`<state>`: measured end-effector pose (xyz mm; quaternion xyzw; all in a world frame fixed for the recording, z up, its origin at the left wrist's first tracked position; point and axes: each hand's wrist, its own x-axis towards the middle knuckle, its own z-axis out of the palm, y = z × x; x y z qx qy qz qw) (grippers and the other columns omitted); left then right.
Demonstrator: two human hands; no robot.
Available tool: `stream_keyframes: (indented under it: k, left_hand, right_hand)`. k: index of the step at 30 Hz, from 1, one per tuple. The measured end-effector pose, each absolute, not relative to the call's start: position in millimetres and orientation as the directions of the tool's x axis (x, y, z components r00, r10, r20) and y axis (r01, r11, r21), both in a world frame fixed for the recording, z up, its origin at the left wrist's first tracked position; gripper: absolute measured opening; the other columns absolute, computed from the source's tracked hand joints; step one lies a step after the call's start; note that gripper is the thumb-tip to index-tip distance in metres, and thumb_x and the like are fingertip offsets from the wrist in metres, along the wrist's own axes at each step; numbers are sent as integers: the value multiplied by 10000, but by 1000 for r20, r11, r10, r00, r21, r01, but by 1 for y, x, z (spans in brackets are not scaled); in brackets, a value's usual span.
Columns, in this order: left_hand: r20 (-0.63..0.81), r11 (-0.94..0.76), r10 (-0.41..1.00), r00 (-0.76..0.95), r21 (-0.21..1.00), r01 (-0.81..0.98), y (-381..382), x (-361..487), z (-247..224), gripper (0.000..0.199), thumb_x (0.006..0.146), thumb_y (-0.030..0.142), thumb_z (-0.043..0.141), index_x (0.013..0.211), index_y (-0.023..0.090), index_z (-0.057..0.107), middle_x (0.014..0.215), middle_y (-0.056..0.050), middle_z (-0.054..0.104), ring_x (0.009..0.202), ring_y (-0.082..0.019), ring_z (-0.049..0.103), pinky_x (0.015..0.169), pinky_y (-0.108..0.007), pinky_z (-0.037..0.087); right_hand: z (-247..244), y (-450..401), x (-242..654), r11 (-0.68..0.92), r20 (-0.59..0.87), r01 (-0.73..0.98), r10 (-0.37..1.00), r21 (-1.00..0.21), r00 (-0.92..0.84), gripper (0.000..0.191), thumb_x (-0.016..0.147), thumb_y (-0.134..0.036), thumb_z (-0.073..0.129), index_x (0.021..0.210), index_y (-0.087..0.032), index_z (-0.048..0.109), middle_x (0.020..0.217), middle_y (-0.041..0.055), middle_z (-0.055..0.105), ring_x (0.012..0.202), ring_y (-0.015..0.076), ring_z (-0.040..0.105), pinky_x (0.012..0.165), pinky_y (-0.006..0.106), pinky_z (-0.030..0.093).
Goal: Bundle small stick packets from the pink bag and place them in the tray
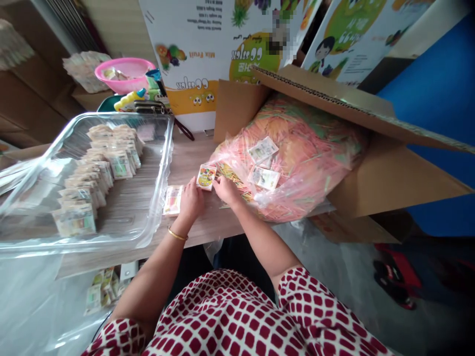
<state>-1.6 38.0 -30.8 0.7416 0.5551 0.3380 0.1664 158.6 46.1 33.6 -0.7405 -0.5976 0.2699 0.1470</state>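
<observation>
One table (189, 153) stood before printed cartons (193, 29). At right was an open box (393, 173), a plastic bag (315, 173) of thin sticks (232, 174) bulging from it. At left, a clear tray (166, 148) carried packet rows (87, 188). Between them, the left hand (192, 200) and right hand (224, 190) pinched one bright packet (206, 176) by its edges; a paler packet (171, 200) lay just beside the left hand.

Past my left hand (192, 201) I had a lane of table (186, 159); the tray (165, 157) (see-through) and bulging bag (306, 160) walled it.
</observation>
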Motion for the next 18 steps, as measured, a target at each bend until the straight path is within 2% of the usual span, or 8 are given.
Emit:
stream_keyframes:
  k: [2, 4, 8, 13, 16, 18]
  left_hand:
    - [289, -339, 936, 199, 596, 728, 44, 0, -31, 433, 980, 156, 396, 1383, 92, 542, 1321, -236, 678, 1275, -333, 630, 1127, -590, 433]
    - [285, -348, 933, 218, 576, 740, 44, 1, -30, 419, 993, 156, 373, 1357, 88, 568, 1336, -241, 676, 1277, -333, 634, 1120, -578, 441]
    - [303, -359, 927, 219, 561, 746, 27, -1, -29, 455, 1020, 185, 356, 1424, 50, 515, 1436, -278, 600, 1395, -350, 547, 1151, -571, 416]
    - [294, -381, 920, 259, 512, 770, -3, 4, -32, 513, 991, 231, 494, 1491, 115, 472, 1613, -276, 403, 1499, -398, 402, 1162, -611, 392]
    - [255, -358, 931, 262, 490, 794, -12, 10, -27, 531, 986, 229, 510, 1496, 88, 463, 1624, -306, 361, 1499, -433, 385, 1155, -628, 383]
    - [259, -366, 927, 269, 479, 798, -19, 9, -20, 523, 997, 215, 487, 1505, 96, 456, 1631, -290, 359, 1514, -419, 365, 1158, -611, 384]
  right_hand:
    - [31, 51, 154, -260, -253, 777, 958, -573, 134, 350, 1059, -436, 484, 1011, -178, 716, 980, 126, 789, 906, 221, 756, 794, 277, 519]
    - [29, 50, 153, -257, -262, 758, 958, -599, 118, 333, 1060, -425, 485, 1047, -176, 705, 972, 115, 791, 878, 210, 755, 780, 269, 513]
    - [32, 41, 161, -211, -153, 794, 977, -571, 149, 253, 1025, -321, 562, 1185, -156, 665, 1062, 118, 786, 970, 234, 740, 828, 289, 497]
    - [39, 28, 197, -169, -28, 776, 981, -607, 192, 235, 1034, -309, 480, 1035, -232, 703, 956, 41, 776, 874, 212, 724, 764, 279, 481]
    - [39, 22, 207, -159, 25, 758, 974, -632, 225, 233, 1017, -310, 483, 1014, -226, 701, 940, 47, 769, 871, 213, 714, 762, 281, 483]
    - [40, 20, 199, -93, 56, 732, 983, -675, 177, 234, 1019, -311, 483, 1016, -219, 698, 940, 49, 769, 879, 207, 712, 782, 281, 491]
